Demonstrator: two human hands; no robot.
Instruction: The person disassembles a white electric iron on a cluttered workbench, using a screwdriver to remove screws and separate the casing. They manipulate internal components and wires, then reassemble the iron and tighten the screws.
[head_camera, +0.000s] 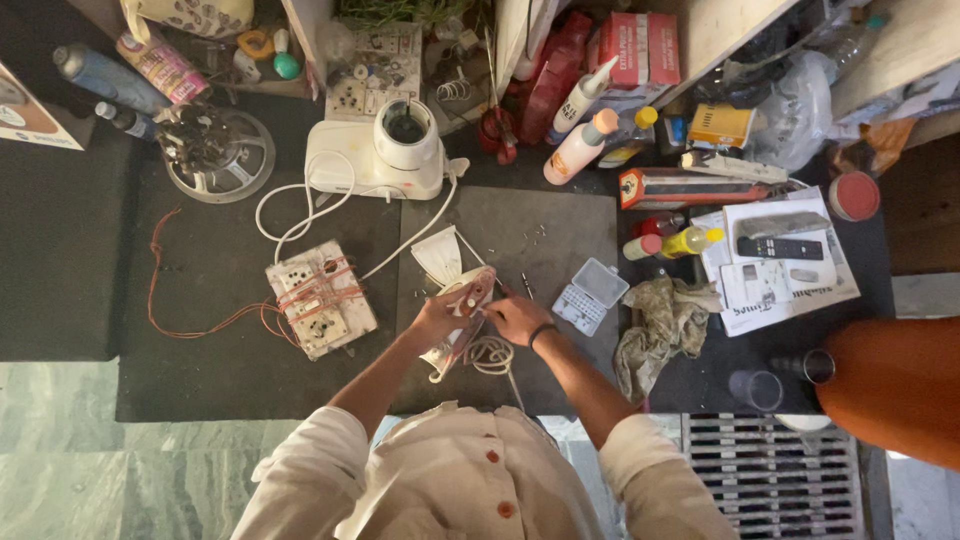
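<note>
A white and pink clothes iron (462, 300) lies tilted on a dark grey mat (560, 230) in front of me. My left hand (438, 316) grips its body from the left. My right hand (516, 318), with a dark band on the wrist, has its fingers closed at the iron's upper right side, around what looks like a thin tool. The iron's white cord (490, 356) lies coiled just below both hands. Small screws are scattered on the mat above the hands.
A wired switchboard (320, 298) lies left of the iron, with a white mixer base (380, 150) behind it. To the right are a clear parts box (590, 295), a rag (665, 325), bottles, a remote (780, 247), cups (755, 388) and an orange shape (900, 385).
</note>
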